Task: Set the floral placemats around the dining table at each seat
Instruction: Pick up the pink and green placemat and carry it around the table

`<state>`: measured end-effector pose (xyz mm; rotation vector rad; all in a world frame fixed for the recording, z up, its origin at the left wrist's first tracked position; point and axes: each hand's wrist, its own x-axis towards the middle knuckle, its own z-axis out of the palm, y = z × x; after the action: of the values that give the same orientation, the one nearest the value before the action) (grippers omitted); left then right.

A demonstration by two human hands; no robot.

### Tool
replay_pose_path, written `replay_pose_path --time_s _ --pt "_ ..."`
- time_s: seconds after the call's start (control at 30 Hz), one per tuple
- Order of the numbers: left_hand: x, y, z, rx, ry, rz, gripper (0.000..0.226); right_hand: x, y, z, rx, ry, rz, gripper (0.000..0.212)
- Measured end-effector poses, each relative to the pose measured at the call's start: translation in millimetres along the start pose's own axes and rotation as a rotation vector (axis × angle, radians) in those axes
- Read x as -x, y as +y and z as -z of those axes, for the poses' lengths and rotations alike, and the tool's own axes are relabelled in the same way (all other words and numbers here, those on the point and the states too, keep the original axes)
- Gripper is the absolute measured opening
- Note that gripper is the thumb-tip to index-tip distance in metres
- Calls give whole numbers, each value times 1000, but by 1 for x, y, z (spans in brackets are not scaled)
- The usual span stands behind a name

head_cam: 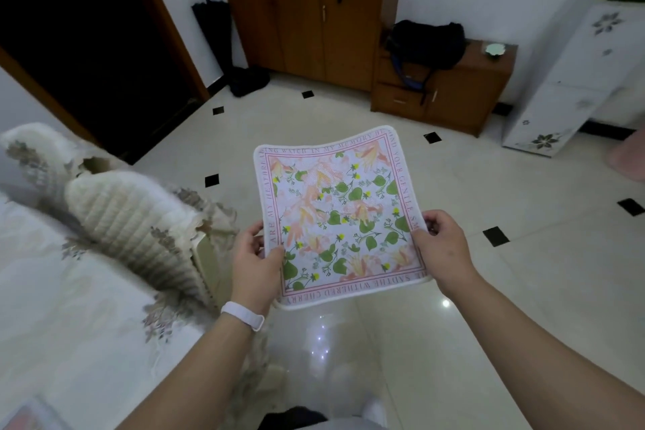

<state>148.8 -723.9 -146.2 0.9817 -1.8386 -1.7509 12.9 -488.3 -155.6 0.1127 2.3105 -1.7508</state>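
We see a dim, cool-toned room lit from overhead, with small bright glints of lamp glare reflected on the glossy floor tiles [446, 304] near the bottom centre. The doorway [69, 28] at upper left is nearly black, and the padded chair back [132, 220] at left is smeared by motion blur while the placemat [338, 216] stays fairly sharp. Wide-angle distortion bends the walls and the white cabinet [572, 80] at the edges.

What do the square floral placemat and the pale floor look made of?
Square floral placemat: probably woven fabric, matte; it sags between the hands and has a stitched white rim. Pale floor: likely glazed ceramic tile, glossy; it mirrors light spots and has black diamond insets.
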Motion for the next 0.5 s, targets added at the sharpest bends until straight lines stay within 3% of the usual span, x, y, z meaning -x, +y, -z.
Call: replay_pose_path --time_s 0.5 --pt "-131 10 -96 55 -156 53 43 -107 -34 15 58 177 -16 21"
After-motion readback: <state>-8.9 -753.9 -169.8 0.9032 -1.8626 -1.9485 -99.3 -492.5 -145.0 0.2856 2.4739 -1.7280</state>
